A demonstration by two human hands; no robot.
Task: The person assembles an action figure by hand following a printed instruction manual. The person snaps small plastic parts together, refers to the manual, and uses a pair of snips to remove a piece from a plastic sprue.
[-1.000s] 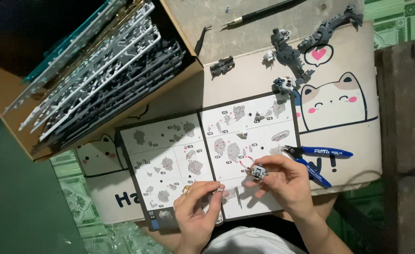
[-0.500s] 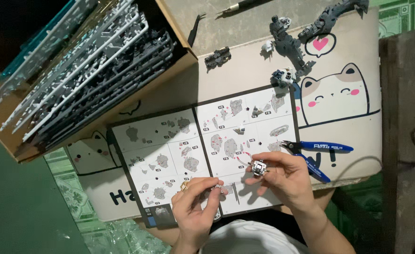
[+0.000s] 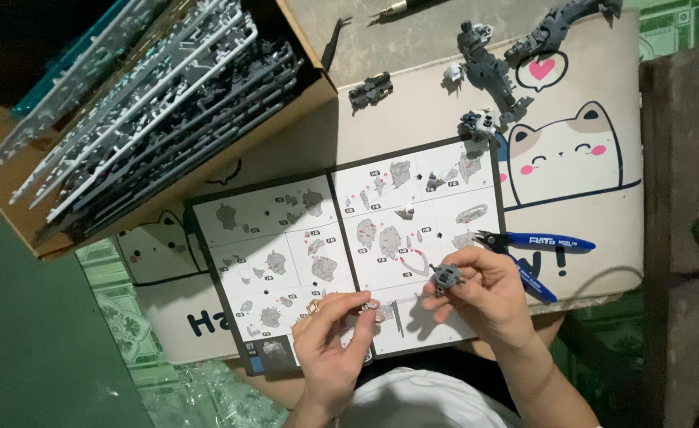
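My right hand (image 3: 484,299) pinches a small grey model-kit assembly (image 3: 445,276) just above the open instruction booklet (image 3: 341,238). My left hand (image 3: 330,342) holds a tiny pale plastic piece (image 3: 370,305) between thumb and fingertips, a short way left of the grey assembly. Both hands hover over the booklet's lower right page, near my lap.
Blue-handled nippers (image 3: 536,252) lie right of the booklet on a cream mat with a cat drawing (image 3: 571,158). Assembled dark grey model parts (image 3: 484,63) and a small dark block (image 3: 370,89) sit at the mat's top. A cardboard box of plastic runners (image 3: 143,111) stands top left.
The view has shifted slightly; my hands stay over the booklet, the right hand turning the grey assembly a little. Nothing was picked up or let go.
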